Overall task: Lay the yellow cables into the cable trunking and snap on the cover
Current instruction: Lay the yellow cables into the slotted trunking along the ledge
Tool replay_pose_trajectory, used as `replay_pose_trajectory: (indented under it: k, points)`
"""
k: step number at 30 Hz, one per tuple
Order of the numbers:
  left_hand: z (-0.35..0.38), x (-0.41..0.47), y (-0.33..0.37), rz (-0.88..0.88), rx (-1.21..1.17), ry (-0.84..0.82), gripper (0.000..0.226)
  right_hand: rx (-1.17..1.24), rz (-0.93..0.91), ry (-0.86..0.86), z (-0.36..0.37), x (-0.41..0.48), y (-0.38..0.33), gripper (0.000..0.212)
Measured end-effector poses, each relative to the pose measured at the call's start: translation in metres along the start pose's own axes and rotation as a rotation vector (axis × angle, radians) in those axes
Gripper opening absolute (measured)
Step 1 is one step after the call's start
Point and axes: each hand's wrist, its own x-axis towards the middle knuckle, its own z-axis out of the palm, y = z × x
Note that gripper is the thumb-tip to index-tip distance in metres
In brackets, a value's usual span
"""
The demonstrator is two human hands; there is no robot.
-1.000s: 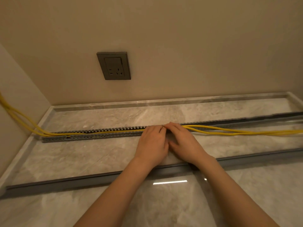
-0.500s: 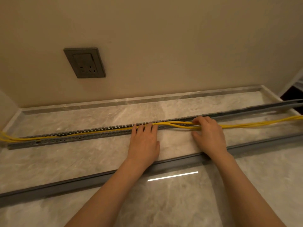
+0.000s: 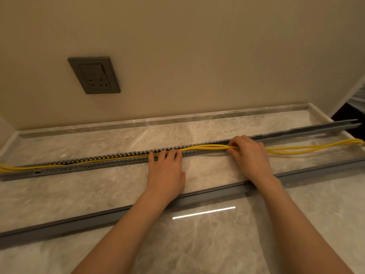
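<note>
Several thin yellow cables (image 3: 207, 148) pinched in right hand (image 3: 249, 155); left hand (image 3: 166, 171) spread flat against slotted grey trunking (image 3: 98, 164), glossy marble floor (image 3: 217, 244) beneath, beige wall beyond

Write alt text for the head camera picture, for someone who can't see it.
Two bare hands work thin yellow cables into a long grey slotted plastic trunking on a marble ledge: left hand pressing flat, right hand pinching the bundle. A long grey cover strip lies nearer, unfitted; a grey wall socket sits above.

Grey wall socket (image 3: 94, 75) on beige wall (image 3: 197, 46); marble floor (image 3: 217, 244), perhaps glossy.
</note>
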Motion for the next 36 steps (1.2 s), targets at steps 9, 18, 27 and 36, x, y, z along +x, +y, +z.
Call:
replay_pose_trajectory:
  k: [9, 18, 27, 36]
  points:
    - [-0.004, 0.004, 0.003, -0.015, -0.017, -0.029, 0.06, 0.114, 0.029, 0.012, 0.0, 0.018, 0.004, 0.014]
    - [-0.003, 0.005, 0.006, -0.05, -0.018, -0.015, 0.057, 0.265, -0.211, 0.012, 0.011, 0.003, -0.017, 0.022]
    - [-0.002, 0.006, 0.012, -0.102, -0.02, 0.002, 0.057, 0.034, -0.301, -0.079, 0.024, 0.003, -0.039, 0.037]
    - [0.002, 0.006, 0.016, -0.126, 0.002, 0.009, 0.061, -0.21, -0.248, -0.076, 0.027, 0.0, -0.048, 0.044]
